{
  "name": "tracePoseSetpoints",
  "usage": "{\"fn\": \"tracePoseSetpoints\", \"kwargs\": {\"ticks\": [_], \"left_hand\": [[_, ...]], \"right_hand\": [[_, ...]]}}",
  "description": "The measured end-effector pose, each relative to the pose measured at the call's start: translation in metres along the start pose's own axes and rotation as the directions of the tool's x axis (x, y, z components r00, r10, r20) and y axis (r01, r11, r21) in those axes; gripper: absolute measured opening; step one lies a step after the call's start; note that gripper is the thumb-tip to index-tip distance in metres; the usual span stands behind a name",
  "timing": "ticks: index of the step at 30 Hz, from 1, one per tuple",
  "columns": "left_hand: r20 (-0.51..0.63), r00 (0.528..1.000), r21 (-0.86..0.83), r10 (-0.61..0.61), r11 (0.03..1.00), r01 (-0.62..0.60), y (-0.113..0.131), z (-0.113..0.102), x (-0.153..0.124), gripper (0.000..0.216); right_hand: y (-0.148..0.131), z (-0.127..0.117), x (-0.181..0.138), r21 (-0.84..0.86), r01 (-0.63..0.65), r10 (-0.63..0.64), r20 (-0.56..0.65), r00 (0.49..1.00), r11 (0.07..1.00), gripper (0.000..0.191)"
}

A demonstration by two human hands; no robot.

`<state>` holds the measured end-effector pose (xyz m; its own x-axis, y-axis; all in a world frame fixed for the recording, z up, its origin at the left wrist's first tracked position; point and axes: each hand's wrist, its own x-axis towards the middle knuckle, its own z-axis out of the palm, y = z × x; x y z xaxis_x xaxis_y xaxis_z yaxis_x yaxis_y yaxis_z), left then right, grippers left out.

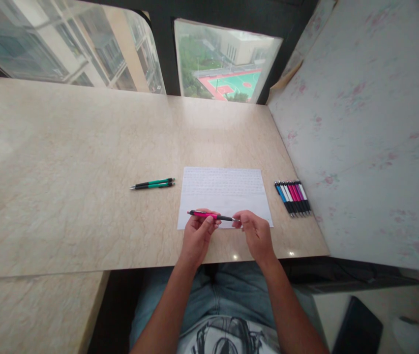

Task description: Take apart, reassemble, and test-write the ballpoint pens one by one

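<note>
A pink and black pen (205,214) lies level above the lower part of a sheet of paper (224,196) covered with lines of writing in its upper half. My left hand (199,236) grips the pen's pink barrel between thumb and fingers. My right hand (255,233) pinches at the pen's silver tip on the other side, its fingers curled together. Two green and black pens (154,184) rest side by side left of the paper. To its right, a row of several pens (292,198) in blue, white, pink and purple lies close together.
The marbled stone counter (84,157) ends at its front edge just before my lap. A flowered wall (372,128) bounds it on the right, and windows (227,64) stand along the back. A dark flat object (359,327) lies low at the right.
</note>
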<state>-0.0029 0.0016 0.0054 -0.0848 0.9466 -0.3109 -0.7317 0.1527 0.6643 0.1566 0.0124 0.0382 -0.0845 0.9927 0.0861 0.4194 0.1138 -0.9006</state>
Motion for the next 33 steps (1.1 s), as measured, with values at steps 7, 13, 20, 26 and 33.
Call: {"fn": "tracePoseSetpoints", "kwargs": {"ticks": [7, 13, 20, 26, 33], "left_hand": [[0.005, 1.0, 0.017, 0.0, 1.0, 0.0, 0.0, 0.001, 0.0, 0.021], [0.002, 1.0, 0.011, 0.013, 1.0, -0.013, -0.003, -0.001, 0.001, 0.021], [-0.021, 1.0, 0.055, 0.001, 0.999, 0.0, -0.004, -0.002, 0.002, 0.023], [-0.009, 1.0, 0.047, -0.005, 0.999, 0.006, -0.004, -0.002, 0.002, 0.023], [0.04, 0.999, 0.065, -0.007, 0.998, 0.004, -0.003, -0.002, 0.002, 0.021]], "right_hand": [[-0.004, 0.0, 0.002, -0.112, 0.068, -0.065, 0.032, 0.997, 0.991, 0.02], [0.001, 0.001, 0.003, -0.104, 0.042, -0.034, 0.077, 0.996, 0.994, 0.027], [0.007, 0.004, 0.004, -0.149, 0.091, -0.087, 0.034, 0.996, 0.985, 0.019], [0.012, 0.006, 0.006, -0.215, 0.114, -0.092, 0.107, 0.99, 0.97, 0.032], [0.011, 0.008, 0.002, -0.203, 0.03, -0.005, 0.119, 0.993, 0.979, 0.041]]}}
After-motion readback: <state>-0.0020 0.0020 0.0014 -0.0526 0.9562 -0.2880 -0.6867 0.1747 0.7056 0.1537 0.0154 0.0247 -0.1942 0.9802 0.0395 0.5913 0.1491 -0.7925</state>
